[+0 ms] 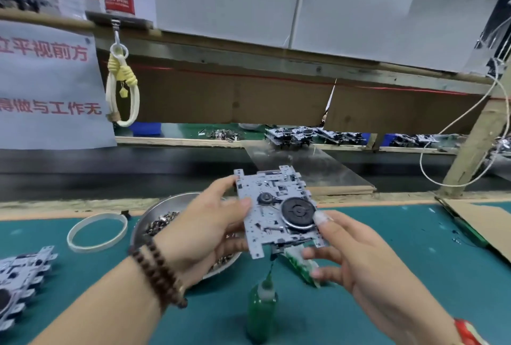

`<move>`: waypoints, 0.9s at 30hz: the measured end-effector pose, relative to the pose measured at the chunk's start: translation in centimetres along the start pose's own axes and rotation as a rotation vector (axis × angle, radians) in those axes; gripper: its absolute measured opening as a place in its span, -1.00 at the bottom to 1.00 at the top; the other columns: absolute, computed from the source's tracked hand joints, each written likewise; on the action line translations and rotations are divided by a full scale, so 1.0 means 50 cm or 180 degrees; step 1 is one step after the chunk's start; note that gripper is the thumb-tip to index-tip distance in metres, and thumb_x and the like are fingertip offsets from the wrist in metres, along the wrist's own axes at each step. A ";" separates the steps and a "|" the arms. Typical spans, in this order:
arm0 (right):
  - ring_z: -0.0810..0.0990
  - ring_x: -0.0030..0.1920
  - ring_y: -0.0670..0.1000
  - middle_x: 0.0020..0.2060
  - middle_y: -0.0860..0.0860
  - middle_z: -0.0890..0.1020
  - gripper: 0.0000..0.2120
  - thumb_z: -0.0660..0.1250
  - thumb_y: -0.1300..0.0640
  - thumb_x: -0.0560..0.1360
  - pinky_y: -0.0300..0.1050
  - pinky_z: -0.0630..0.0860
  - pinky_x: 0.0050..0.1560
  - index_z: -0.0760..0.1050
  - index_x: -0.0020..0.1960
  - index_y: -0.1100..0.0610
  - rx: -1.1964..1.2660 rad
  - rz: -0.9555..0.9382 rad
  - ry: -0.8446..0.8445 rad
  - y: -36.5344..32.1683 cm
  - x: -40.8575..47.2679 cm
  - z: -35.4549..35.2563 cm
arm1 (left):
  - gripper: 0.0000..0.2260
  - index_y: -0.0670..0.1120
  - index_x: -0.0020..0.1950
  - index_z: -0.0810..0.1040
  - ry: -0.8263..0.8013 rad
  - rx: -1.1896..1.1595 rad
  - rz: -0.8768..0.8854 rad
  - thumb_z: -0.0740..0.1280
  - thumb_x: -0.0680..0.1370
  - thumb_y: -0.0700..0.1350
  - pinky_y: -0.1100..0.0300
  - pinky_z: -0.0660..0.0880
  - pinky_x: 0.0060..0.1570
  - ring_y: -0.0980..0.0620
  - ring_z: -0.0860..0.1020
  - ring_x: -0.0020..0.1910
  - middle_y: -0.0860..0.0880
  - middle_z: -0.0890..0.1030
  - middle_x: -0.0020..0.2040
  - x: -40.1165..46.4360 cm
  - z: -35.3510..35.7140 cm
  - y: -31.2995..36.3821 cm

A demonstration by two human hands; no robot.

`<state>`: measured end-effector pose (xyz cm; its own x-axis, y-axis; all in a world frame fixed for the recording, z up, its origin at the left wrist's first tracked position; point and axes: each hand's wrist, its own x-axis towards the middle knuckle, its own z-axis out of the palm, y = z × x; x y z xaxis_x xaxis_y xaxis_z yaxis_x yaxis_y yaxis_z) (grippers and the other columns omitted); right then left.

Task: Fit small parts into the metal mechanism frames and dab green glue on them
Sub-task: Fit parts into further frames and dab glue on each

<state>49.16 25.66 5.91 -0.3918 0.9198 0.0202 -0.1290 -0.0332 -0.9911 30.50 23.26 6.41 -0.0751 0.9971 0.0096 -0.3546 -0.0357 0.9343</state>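
Observation:
I hold a grey metal mechanism frame [272, 210] with a black flywheel above the green mat. My left hand [204, 223] grips its left edge, thumb on the face and fingers behind. My right hand [343, 250] pinches the frame's lower right corner, its taped thumb against the flywheel rim. A green glue bottle [261, 306] stands upright on the mat below the frame, untouched. Under my left hand sits a steel bowl [163, 206] of small dark parts [163, 224]. A stack of more frames [19, 275] lies at the left edge.
A white rubber ring [96, 231] lies left of the bowl. A green-and-white packet [302, 266] lies under my right hand. Cardboard [481, 223] rests at the right. A dark conveyor belt [110, 167] runs behind the mat, under a wooden shelf with a hanging cord loop [123, 90].

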 end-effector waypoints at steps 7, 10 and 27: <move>0.53 -0.52 -0.14 -0.45 0.04 0.56 -0.92 0.29 0.22 0.48 -0.36 0.44 -0.56 0.51 -0.16 0.23 0.0882 0.0444 0.0587 0.029 0.160 -0.086 | -0.58 -0.07 0.38 0.24 0.0245 0.0523 -0.0379 0.27 0.56 -0.20 0.30 0.53 -0.45 0.10 0.62 -0.31 -0.08 0.63 -0.05 0.183 0.028 -0.028; 0.52 -0.53 -0.18 -0.36 0.04 0.55 -0.90 0.27 0.21 0.53 -0.37 0.34 -0.63 0.48 -0.15 0.20 0.0636 0.0449 0.0850 0.045 0.238 -0.110 | -0.52 -0.11 0.42 0.20 0.0154 0.0715 -0.0653 0.29 0.55 -0.20 0.29 0.54 -0.45 0.07 0.63 -0.28 -0.14 0.57 0.04 0.243 0.039 -0.043; 0.58 0.08 0.20 0.16 0.36 0.51 -0.68 0.16 0.36 0.57 -0.07 0.52 0.15 0.31 0.28 0.50 -0.1087 0.0720 0.1095 0.068 0.646 -0.175 | -0.60 -0.26 0.37 0.28 0.0478 0.2182 -0.0535 0.25 0.55 -0.24 -0.03 0.54 0.07 -0.20 0.52 0.17 -0.25 0.46 0.27 0.623 0.027 -0.101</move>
<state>44.05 58.68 2.06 -0.0468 0.9814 -0.1863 0.2504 -0.1691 -0.9533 31.20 54.61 2.49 -0.2158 0.9637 -0.1571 0.2882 0.2166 0.9327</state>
